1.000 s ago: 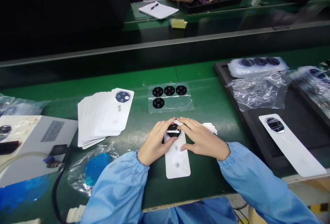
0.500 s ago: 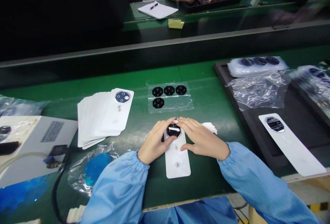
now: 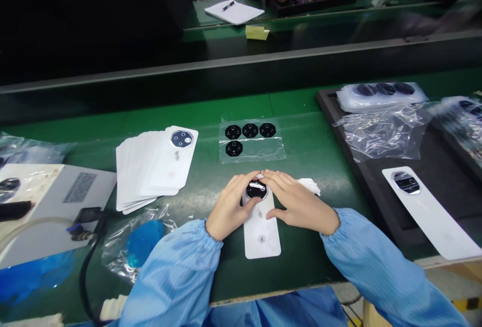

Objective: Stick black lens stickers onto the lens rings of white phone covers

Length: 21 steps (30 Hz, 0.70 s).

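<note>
Moved: view shifts slightly; left hand and right hand stay put.
Grip: fingers together, clamped on black lens cover.
Place: atop white backing card, green counter.
Around: card stack, bagged covers ahead.

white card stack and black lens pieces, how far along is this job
Done, it seems: the card on the black tray carries a lens piece, as does the top of the card stack. In hand: the left hand and right hand hold a black piece on a white card. Left: four black pieces on a clear film sheet.
</note>
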Each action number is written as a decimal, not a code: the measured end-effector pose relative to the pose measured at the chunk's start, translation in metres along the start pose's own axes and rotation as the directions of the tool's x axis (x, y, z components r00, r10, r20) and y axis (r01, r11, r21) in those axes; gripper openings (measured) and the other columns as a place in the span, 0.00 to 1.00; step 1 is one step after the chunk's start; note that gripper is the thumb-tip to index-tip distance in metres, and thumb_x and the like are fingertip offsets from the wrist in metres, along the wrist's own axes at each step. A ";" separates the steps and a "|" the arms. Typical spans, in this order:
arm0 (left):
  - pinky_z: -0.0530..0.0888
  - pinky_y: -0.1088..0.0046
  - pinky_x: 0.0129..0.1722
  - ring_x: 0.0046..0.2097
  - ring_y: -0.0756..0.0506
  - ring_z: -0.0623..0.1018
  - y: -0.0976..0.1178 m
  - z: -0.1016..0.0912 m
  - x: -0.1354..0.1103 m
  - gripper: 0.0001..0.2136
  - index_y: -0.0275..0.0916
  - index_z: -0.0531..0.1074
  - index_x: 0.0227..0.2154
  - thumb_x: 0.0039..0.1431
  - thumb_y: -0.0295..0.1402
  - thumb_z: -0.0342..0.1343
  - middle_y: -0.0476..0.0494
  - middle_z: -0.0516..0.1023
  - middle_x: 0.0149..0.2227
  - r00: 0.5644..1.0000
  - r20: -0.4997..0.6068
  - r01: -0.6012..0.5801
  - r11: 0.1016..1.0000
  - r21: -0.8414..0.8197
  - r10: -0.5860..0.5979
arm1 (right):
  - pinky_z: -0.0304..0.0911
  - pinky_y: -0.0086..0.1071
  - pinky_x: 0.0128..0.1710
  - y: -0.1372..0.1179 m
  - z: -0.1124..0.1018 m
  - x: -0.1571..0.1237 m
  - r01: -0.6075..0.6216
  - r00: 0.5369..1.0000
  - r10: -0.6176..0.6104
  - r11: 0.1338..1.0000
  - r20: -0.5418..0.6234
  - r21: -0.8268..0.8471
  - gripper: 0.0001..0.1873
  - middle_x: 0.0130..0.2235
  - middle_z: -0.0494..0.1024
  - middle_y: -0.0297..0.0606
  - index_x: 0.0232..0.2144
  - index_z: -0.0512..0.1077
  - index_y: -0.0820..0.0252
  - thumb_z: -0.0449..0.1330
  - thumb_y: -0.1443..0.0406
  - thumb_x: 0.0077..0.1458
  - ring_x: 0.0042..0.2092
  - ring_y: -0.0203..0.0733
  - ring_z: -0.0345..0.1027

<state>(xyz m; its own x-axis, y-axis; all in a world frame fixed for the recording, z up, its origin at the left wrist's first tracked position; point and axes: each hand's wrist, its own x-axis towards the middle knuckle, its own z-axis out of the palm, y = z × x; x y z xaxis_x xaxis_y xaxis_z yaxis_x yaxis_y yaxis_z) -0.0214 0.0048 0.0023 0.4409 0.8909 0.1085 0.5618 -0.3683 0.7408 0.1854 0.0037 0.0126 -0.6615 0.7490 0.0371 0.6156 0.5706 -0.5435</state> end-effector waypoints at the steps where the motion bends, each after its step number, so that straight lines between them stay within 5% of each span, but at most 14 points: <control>1: 0.71 0.61 0.50 0.50 0.42 0.72 0.000 0.000 0.000 0.28 0.47 0.60 0.58 0.56 0.24 0.60 0.45 0.74 0.50 1.000 -0.003 0.001 1.000 -0.002 -0.001 | 0.52 0.48 0.64 0.000 0.000 0.000 -0.002 1.000 0.002 1.000 0.004 -0.003 0.44 0.62 0.62 0.49 0.63 0.51 0.61 0.67 0.58 0.50 0.66 0.52 0.48; 21: 0.71 0.63 0.49 0.49 0.43 0.72 0.001 0.001 0.000 0.30 0.46 0.59 0.59 0.55 0.22 0.61 0.45 0.74 0.50 1.000 -0.010 0.014 1.000 -0.004 -0.014 | 0.51 0.50 0.64 0.000 0.001 0.000 -0.024 0.999 0.025 0.999 0.026 -0.041 0.45 0.64 0.58 0.51 0.65 0.46 0.62 0.64 0.56 0.54 0.66 0.53 0.48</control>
<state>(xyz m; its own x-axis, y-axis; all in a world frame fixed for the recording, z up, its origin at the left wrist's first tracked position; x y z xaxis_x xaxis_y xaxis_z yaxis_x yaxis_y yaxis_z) -0.0199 0.0041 0.0021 0.4256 0.8988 0.1048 0.5654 -0.3545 0.7448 0.1842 0.0033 0.0117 -0.6567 0.7541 0.0022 0.6483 0.5661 -0.5091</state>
